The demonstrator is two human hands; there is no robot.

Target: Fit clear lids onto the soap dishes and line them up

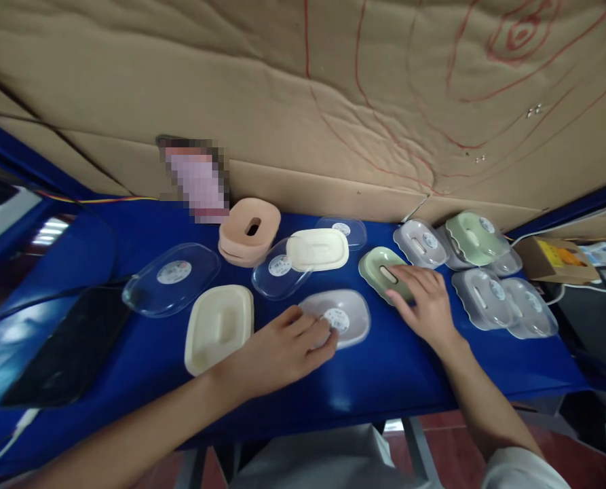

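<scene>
My left hand [295,343] reaches over a pale lilac soap dish [356,316], its fingers curled and touching the clear lid with a round printed label [337,320] there. The fingers partly hide the dish's left end. At its right, my right hand [425,302] grips the near right side of a green soap dish [376,268] with a slot in its middle, thumb and fingers apart across it. A cream tray [218,326] lies left of my left hand. Behind are a second cream tray [317,249] and a clear labelled lid [277,268].
Stacked peach slotted dishes [249,231] stand near the cardboard wall [282,88]. Another clear lid [173,278] and a black phone-like slab [68,346] are at left. Lidded lilac dishes [486,299] and a lidded green dish [476,238] sit at right, by a cardboard box [557,261].
</scene>
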